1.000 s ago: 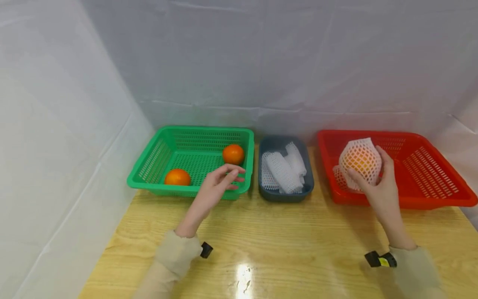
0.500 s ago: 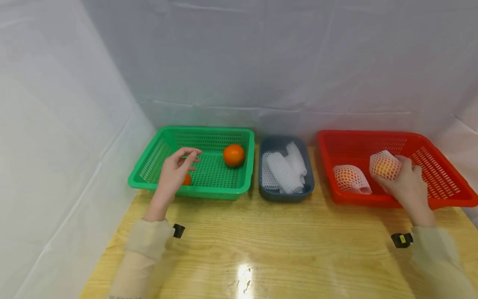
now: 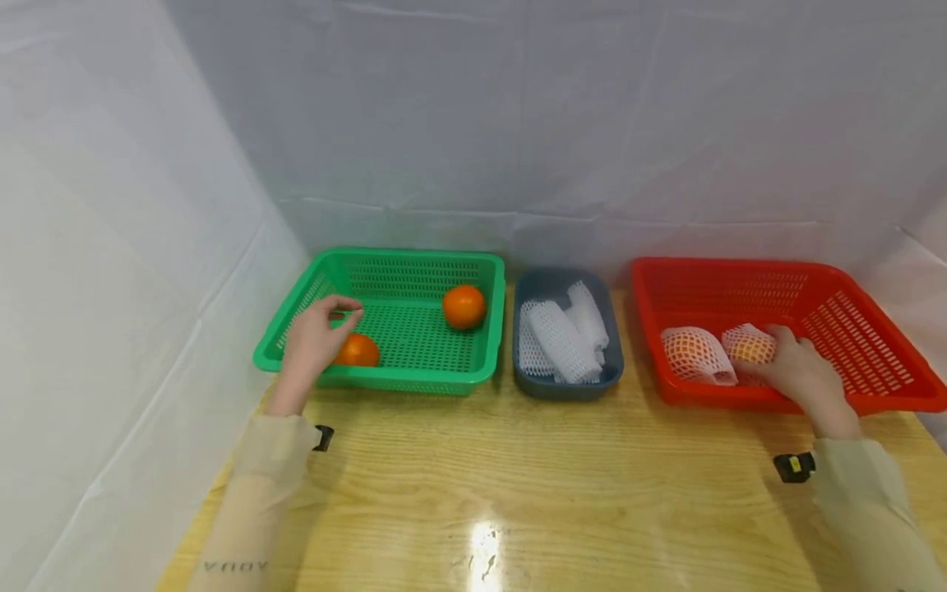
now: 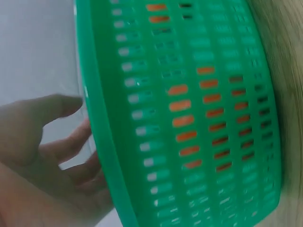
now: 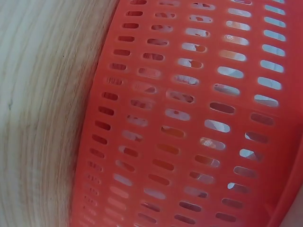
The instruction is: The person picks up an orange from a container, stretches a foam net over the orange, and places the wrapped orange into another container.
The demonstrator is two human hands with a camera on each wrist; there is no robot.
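A round orange fruit in white foam netting (image 3: 751, 347) is held by the right grip (image 3: 802, 372), low inside the red slotted plastic basket (image 3: 703, 393); setting-down judged in hand, release called for next. Left grip (image 3: 314, 335) empty, loosely curled, poised near 1 bare round orange fruit (image 3: 361, 351)

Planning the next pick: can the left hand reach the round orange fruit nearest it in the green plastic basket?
Likely yes: the left hand looks empty above the green basket, whose open top leaves the way to the nearby orange fruit free.
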